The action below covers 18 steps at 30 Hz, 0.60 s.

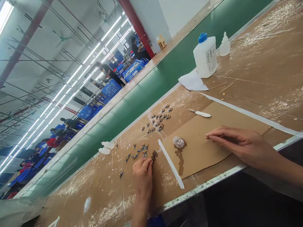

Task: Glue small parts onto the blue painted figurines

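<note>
My left hand (143, 175) rests on the table with thumb and fingertips pinched together at the edge of a small heap of dark brown pieces (154, 156). Whether a piece is between those fingertips cannot be made out. Above the cardboard sheet (199, 143) is my right hand (241, 143), its thumb and index finger closed at the tips; anything held there is too small to name. Between the hands stands a small clear cup (179, 142) on the cardboard, with a wet brown stain beside it. Beyond my left hand lie several small blue-and-gold parts (143, 148).
A white-handled knife (203, 114) lies on the cardboard. Behind are a white bottle with a blue cap (205, 56), a small dropper bottle (225, 45), white paper (193, 81) and thin sticks (226, 87). More blue-and-gold parts (161, 118) lie near the green belt (151, 85). People work farther off.
</note>
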Tool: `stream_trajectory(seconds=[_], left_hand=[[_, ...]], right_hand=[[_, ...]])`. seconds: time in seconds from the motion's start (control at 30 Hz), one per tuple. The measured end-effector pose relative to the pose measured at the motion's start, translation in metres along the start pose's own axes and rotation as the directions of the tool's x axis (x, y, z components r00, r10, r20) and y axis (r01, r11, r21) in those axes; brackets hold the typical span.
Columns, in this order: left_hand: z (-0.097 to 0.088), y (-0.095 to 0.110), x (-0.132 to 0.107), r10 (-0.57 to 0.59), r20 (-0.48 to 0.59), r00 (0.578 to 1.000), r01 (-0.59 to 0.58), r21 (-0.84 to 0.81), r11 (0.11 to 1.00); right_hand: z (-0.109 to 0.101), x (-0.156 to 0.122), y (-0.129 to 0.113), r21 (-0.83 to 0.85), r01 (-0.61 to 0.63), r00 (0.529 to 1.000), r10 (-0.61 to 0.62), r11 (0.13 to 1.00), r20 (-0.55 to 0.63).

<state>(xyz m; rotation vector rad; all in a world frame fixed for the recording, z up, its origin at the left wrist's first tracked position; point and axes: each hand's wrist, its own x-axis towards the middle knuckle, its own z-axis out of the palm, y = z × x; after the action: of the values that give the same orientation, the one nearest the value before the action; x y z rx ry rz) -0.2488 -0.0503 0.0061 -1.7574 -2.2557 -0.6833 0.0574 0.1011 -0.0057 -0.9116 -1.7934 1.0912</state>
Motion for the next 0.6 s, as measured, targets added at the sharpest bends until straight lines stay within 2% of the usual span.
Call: stream_trajectory(seconds=[0.13, 0.23, 0.4, 0.5, 0.6], left_hand=[[0.002, 0.002, 0.002, 0.074, -0.022, 0.997, -0.072, 0.074, 0.995], [-0.004, 0.008, -0.002, 0.1, -0.049, 0.994, -0.094, 0.118, 0.989], [-0.016, 0.034, -0.028, 0.141, -0.044, 0.989, -0.129, 0.205, 0.97], [-0.015, 0.051, -0.044, 0.15, -0.015, 0.989, -0.137, 0.335, 0.932], [-0.009, 0.059, -0.053, 0.118, -0.055, 0.992, -0.093, 0.336, 0.937]], right_hand=[[-0.001, 0.0, 0.001, 0.002, 0.012, 1.0, -0.012, 1.0, -0.004], [-0.001, 0.0, 0.0, -0.001, 0.022, 1.0, -0.022, 1.0, -0.01], [0.0, 0.0, -0.006, 0.018, 0.016, 1.0, -0.016, 1.0, -0.014], [-0.001, 0.0, -0.009, 0.018, 0.015, 1.0, -0.015, 1.0, -0.011], [-0.002, 0.0, -0.012, -0.003, 0.026, 1.0, -0.026, 1.0, -0.013]])
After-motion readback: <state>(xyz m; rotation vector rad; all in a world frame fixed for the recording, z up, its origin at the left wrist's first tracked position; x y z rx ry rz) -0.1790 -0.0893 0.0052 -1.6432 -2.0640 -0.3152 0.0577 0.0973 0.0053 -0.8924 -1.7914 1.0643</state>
